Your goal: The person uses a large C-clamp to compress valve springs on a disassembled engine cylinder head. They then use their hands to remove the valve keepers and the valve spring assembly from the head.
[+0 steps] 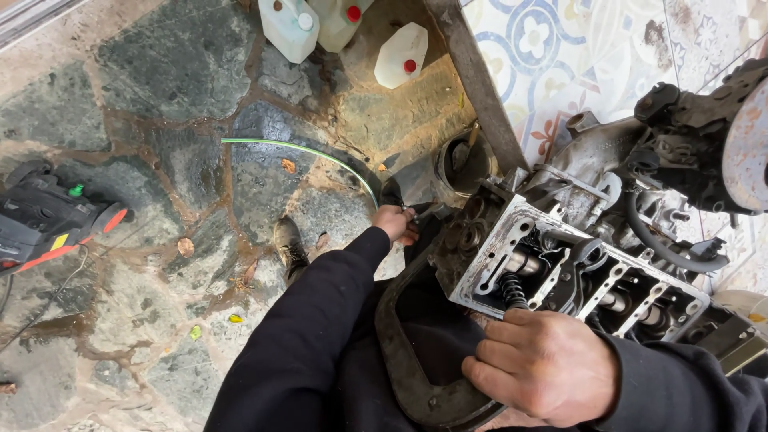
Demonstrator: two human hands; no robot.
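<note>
A valve spring (513,290) in the engine (576,272) is pinched by the right hand (544,364), while its left end is gripped by the closed left hand (394,222).

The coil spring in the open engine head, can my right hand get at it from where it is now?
Probably yes. The right hand rests at the head's near edge, fingertips right beside the coil spring, and the open engine head has no cover or part between them.
</note>
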